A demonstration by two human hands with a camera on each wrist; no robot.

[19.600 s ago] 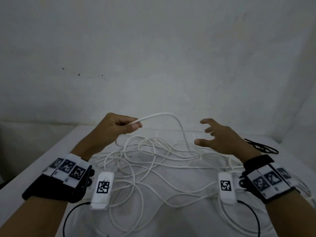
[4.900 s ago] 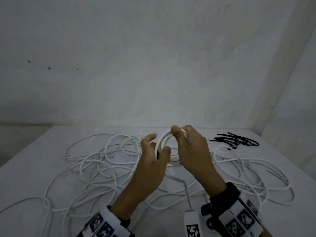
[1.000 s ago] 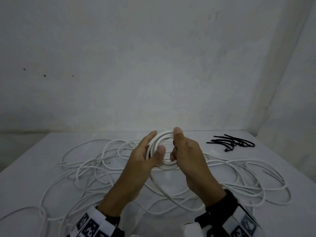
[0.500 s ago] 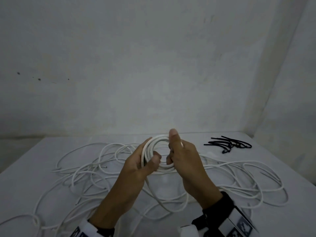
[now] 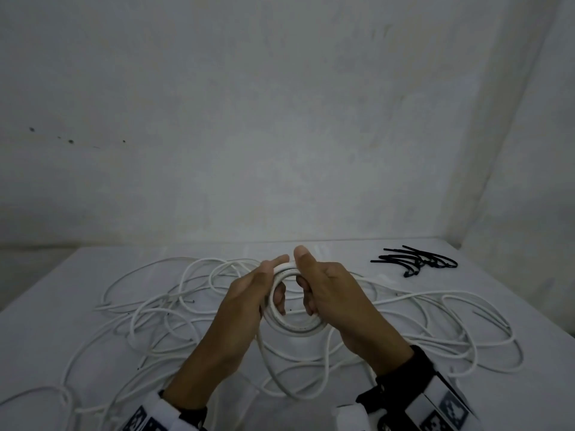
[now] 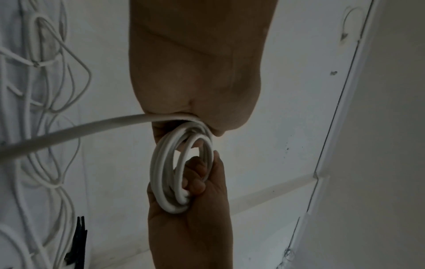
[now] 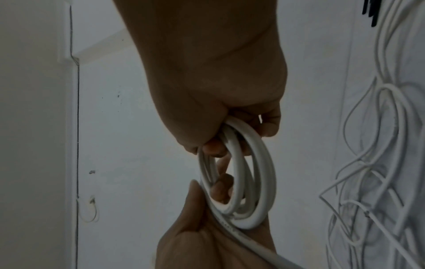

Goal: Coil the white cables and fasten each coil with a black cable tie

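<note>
White tabletop (image 5: 77,293) carries everything, w/ a pale wall behind its far edge. Loose white cables (image 5: 161,309) sprawl in tangled loops over most of it, from the left edge across to the right edge, some strands running under both forearms at the near edge. Black cable ties (image 5: 417,262) lie in a small bundle near the far right corner, apart from the hands, just beyond the nearest cable loops.

Both hands are raised over the middle of the tabletop, holding one small coil (image 5: 292,321) of several turns betw. them, ring roughly upright. Left hand (image 5: 245,293) grips the coil's left side: fingers curled through the ring, thumb stretched along the top. Right hand (image 5: 329,293) grips the right side, thumb up over the top, fingers hooked inside the ring. Left wrist view shows approx. four turns stacked side by side, w/ a free strand (image 6: 69,132) leaving the coil at the left palm & running off toward the cable pile. No tie on the coil yet
</note>
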